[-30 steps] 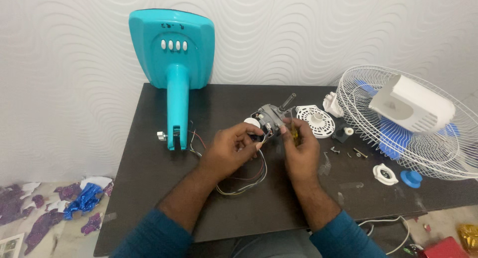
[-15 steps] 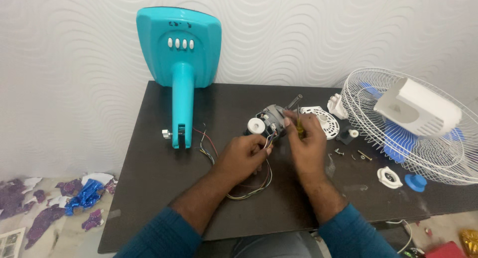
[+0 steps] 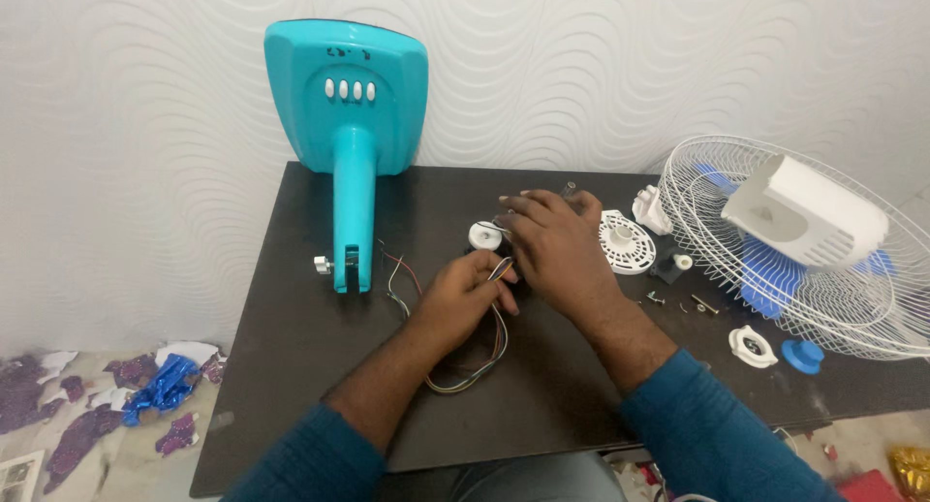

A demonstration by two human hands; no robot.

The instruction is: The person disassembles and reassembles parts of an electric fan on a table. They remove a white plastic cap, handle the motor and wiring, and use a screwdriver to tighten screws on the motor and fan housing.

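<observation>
My left hand (image 3: 467, 297) pinches a bundle of coloured wires (image 3: 484, 366) that loops down over the dark table (image 3: 291, 347). My right hand (image 3: 554, 245) lies palm down over the small fan motor, hiding most of it; only its white round end (image 3: 484, 235) shows to the left of the fingers. A thin shaft tip (image 3: 569, 186) pokes out beyond the fingers. The wires run left toward the turquoise fan stand (image 3: 351, 134), which lies on its back with the neck pointing toward me.
A round white vented cover (image 3: 628, 242) lies right of my hands. A white wire fan guard (image 3: 804, 260) with a white motor housing (image 3: 804, 216) and blue blades fills the table's right end. Small screws (image 3: 699, 302), a white nut (image 3: 752, 346) and a blue cap (image 3: 802, 356) lie nearby. Crumpled wrappers (image 3: 155, 391) litter the floor.
My right hand has gone from gripping the motor's side to lying flat over it. The left hand slid down from the motor onto the wires. The camera has shifted left and closer.
</observation>
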